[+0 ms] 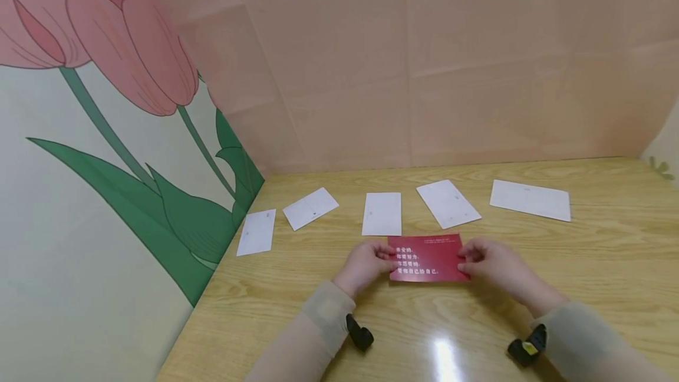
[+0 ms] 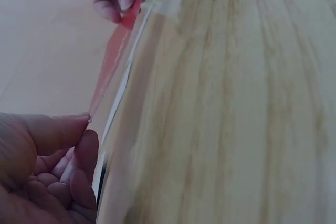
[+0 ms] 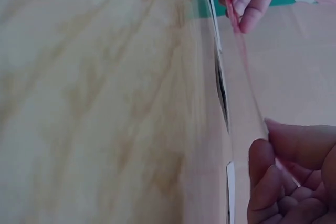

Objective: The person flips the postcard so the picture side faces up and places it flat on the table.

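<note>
A red card [image 1: 428, 259] printed with lines of white Chinese characters is held by both hands over the wooden table. My left hand [image 1: 366, 265] pinches its left edge between thumb and fingers. On the opposite edge, the right hand [image 1: 494, 263] grips it the same way. Seen nearly edge-on in the left wrist view, the card [image 2: 111, 59] stretches from one hand to the other, tilted up off the tabletop. The right wrist view shows the thin card [image 3: 242, 51] raised too, with thumb and fingertips at its near end.
Several white cards lie spread in a row beyond the hands, among them a middle one [image 1: 382, 214] just behind the red card and a far-right one [image 1: 530, 200]. The wooden table [image 1: 254, 311] meets a pink cloth backdrop [image 1: 424, 75] behind and a tulip-painted wall [image 1: 95, 205] at left.
</note>
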`<control>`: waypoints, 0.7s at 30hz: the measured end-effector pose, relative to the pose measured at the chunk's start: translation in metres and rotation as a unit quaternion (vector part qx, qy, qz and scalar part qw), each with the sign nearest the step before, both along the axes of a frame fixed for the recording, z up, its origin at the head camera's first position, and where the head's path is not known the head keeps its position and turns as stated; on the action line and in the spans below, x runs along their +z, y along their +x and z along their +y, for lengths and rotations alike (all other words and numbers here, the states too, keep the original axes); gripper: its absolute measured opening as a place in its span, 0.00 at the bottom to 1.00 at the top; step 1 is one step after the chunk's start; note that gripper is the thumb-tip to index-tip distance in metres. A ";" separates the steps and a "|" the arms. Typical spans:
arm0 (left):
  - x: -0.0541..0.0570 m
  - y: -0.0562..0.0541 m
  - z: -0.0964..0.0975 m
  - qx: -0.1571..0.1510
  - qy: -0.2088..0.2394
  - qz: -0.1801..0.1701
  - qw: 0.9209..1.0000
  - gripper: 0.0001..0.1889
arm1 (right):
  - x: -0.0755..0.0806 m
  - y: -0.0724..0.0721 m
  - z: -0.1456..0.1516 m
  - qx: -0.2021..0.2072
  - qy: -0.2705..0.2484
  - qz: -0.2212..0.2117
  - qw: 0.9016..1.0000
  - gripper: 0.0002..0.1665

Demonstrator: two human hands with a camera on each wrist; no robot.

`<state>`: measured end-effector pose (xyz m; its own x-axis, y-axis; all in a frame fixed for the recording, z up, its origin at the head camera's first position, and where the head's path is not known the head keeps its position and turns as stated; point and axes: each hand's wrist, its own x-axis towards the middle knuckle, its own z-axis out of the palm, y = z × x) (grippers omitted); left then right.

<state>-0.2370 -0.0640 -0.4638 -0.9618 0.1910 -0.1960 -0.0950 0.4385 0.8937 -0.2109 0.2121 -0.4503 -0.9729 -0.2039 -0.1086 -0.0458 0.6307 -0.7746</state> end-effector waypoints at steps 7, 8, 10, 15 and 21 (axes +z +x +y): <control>-0.003 0.002 0.005 0.000 -0.056 -0.023 0.998 0.06 | -0.001 0.001 -0.002 0.007 0.034 -0.019 0.999 0.19; -0.003 0.002 0.006 -0.001 -0.065 -0.025 0.998 0.06 | -0.001 0.001 -0.002 0.010 0.035 -0.021 0.999 0.19; -0.003 0.003 0.007 -0.004 -0.083 -0.027 0.996 0.06 | -0.001 0.001 -0.003 0.011 0.038 -0.026 0.999 0.19; 0.000 0.002 0.010 -0.016 -0.128 -0.012 0.992 0.07 | -0.001 0.003 -0.004 0.014 0.053 -0.032 0.998 0.18; 0.003 0.002 0.014 -0.044 -0.188 0.028 0.981 0.07 | 0.002 0.007 -0.009 0.025 0.091 -0.004 0.995 0.17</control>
